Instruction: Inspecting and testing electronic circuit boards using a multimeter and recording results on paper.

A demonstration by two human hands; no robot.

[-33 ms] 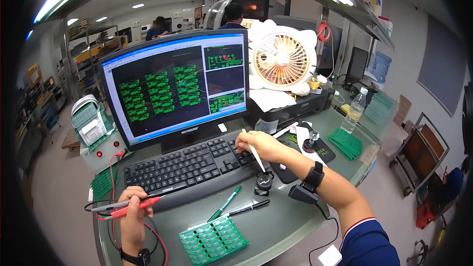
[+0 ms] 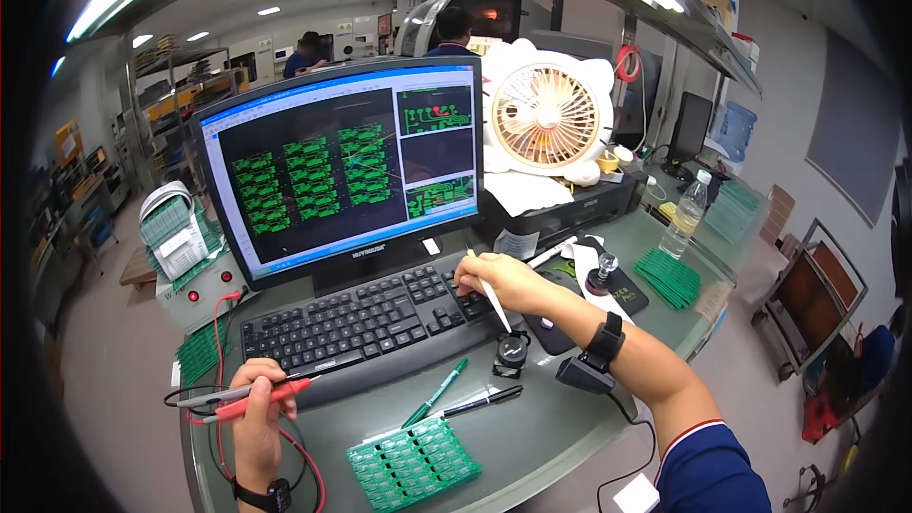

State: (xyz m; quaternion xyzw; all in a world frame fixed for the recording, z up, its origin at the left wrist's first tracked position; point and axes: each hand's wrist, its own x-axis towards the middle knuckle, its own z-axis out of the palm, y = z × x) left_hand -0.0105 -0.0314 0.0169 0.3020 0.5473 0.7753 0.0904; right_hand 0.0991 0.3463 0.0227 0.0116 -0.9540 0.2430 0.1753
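Note:
My left hand point(image 2: 255, 410) is closed around two test probes, a red probe point(image 2: 261, 400) and a grey probe point(image 2: 211, 398), just in front of the keyboard's left part. My right hand point(image 2: 496, 279) rests over the right end of the black keyboard point(image 2: 370, 323), fingers at the number pad. Between its fingers slants a slim white pen-like tool point(image 2: 494, 304); its exact kind is unclear. A panel of green circuit boards point(image 2: 413, 464) lies on the table between my forearms. Behind it are a green pen point(image 2: 435, 389) and a black pen point(image 2: 483, 401).
A monitor point(image 2: 332, 171) showing green board layouts stands behind the keyboard. To its right are a white fan point(image 2: 545, 114), a black printer point(image 2: 560, 214) and a water bottle point(image 2: 684, 214). A tester box point(image 2: 204, 294) with red leads sits left. Green boards point(image 2: 668, 277) lie right.

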